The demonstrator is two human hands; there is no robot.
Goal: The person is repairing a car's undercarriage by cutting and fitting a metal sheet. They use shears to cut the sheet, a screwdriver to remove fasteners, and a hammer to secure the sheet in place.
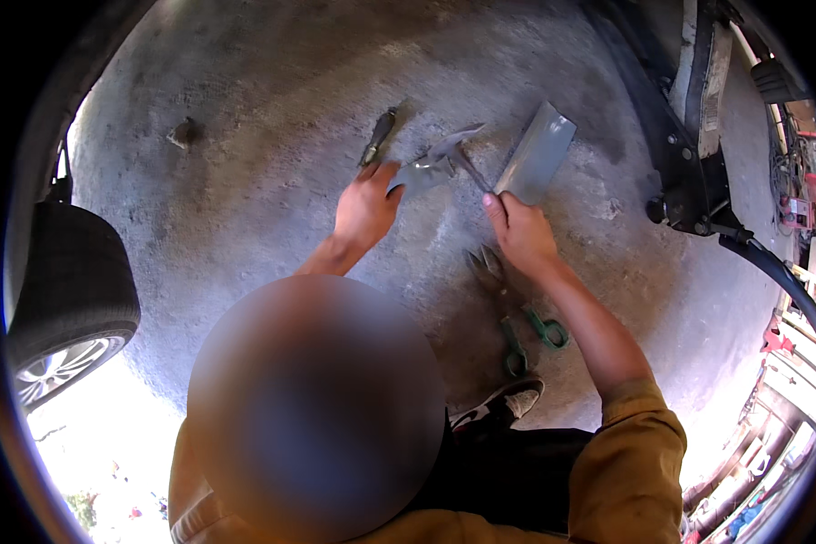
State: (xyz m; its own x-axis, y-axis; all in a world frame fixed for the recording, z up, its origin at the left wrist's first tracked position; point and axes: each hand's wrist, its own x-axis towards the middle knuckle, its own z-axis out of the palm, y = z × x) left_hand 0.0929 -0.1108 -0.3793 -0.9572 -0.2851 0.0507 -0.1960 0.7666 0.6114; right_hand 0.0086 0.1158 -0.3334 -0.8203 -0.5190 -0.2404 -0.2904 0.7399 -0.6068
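Note:
My right hand (521,231) is wrapped round the handle of a hammer (468,163), whose long narrow head is over a small bent piece of grey sheet metal (419,179) on the floor. At the left edge of that piece, my left hand (369,208) grips it between thumb and fingers. Just beyond those fingers lies a dark-handled tool (381,134), its kind unclear. A larger folded strip of sheet metal (539,154) rests beyond my right hand. Nearer to me, metal shears (508,304) with green handles lie with their blades slightly apart.
Rough concrete floor (245,145) surrounds the work. A car wheel (72,290) stands at the left. Black metal equipment with a hose (689,163) rises at the right. Shelves with assorted items (802,354) line the far right. My shoe (508,403) is close to the shears.

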